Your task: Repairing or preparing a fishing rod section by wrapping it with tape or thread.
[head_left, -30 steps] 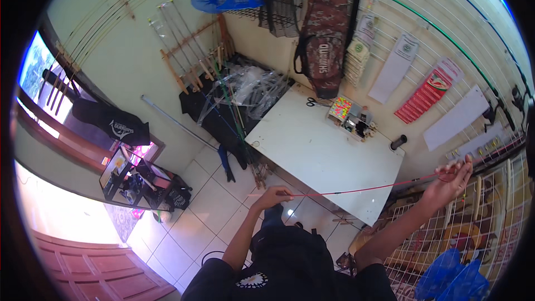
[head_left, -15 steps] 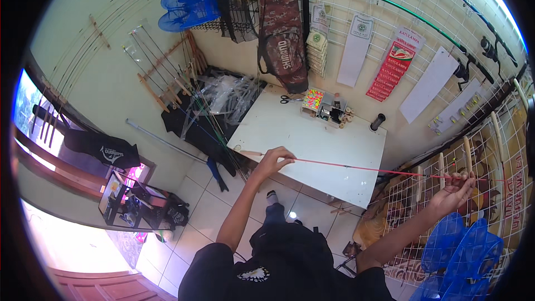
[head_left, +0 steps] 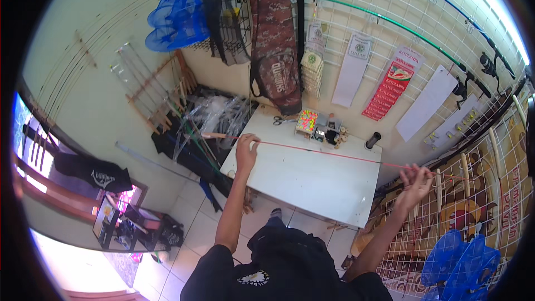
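White table [head_left: 306, 187] behind; hands [head_left: 246, 153] along thin red rod [head_left: 344, 156].

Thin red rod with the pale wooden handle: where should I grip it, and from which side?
Probably best by the pale wooden handle, the thicker end of the thin red rod. Come from the left: the handle juts free past the left hand, while the rest runs rightward, slender, to the right hand.

You have a camouflage rod bag [head_left: 276, 50] hanging at twelve o'clock, scissors [head_left: 283, 121] near its lower end, blue mesh nets [head_left: 179, 19] at eleven and a black spinning reel [head_left: 488, 65] at two; toward nine, blurred, perhaps a black cloth bag [head_left: 92, 171].
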Available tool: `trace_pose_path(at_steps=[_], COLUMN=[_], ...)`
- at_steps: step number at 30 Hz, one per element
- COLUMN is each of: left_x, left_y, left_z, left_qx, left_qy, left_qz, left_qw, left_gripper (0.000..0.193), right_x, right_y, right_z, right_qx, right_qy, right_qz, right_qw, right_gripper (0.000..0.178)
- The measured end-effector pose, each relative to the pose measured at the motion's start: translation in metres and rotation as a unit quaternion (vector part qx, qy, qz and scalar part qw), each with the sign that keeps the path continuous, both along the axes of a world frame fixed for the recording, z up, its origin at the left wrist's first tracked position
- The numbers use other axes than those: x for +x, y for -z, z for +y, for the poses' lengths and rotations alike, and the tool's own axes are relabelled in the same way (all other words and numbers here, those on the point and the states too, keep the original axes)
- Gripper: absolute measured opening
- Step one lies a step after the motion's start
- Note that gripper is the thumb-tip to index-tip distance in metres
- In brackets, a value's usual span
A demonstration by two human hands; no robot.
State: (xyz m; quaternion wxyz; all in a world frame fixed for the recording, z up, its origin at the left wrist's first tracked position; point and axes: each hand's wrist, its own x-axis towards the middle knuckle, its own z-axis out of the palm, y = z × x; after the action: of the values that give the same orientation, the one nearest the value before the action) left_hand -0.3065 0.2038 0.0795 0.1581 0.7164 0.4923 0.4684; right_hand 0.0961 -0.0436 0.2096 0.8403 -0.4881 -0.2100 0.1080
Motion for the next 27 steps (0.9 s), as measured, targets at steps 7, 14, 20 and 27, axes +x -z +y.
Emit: trace_pose_path(at_steps=[7,14,20,27], left_x=[-0.026,-0.001,0.038,0.083], left_y=[0.022,-0.022,-0.030,-0.064], left_z=[0.061,0.073,0.063,0.054], left_qx=[-0.014,-0.014,-0.019,-0.025], left_qy=[-0.088,0.057,0.175,0.203], left_qz=[0.042,0.080,0.042,-0.012], left_qw=[0.995,0.995,0.983,0.979], left_gripper=[0.013,0.010,0.013,0.017], right_x=[-0.039,-0.004,-0.014,-0.057], right_y=[0.053,-0.018,-0.151,-0.219], right_z=[0.065,0.102,0.138,0.173], right_qx=[-0.020,0.061,0.143,0.100], right_qy=[-0.023,0.088,0.084,-0.012], right_qz=[0.072,-0.014,-0.159,-0.243], right_qw=[0.997,0.994,0.973,0.965], right_gripper=[0.018,0.027,0.026,0.034])
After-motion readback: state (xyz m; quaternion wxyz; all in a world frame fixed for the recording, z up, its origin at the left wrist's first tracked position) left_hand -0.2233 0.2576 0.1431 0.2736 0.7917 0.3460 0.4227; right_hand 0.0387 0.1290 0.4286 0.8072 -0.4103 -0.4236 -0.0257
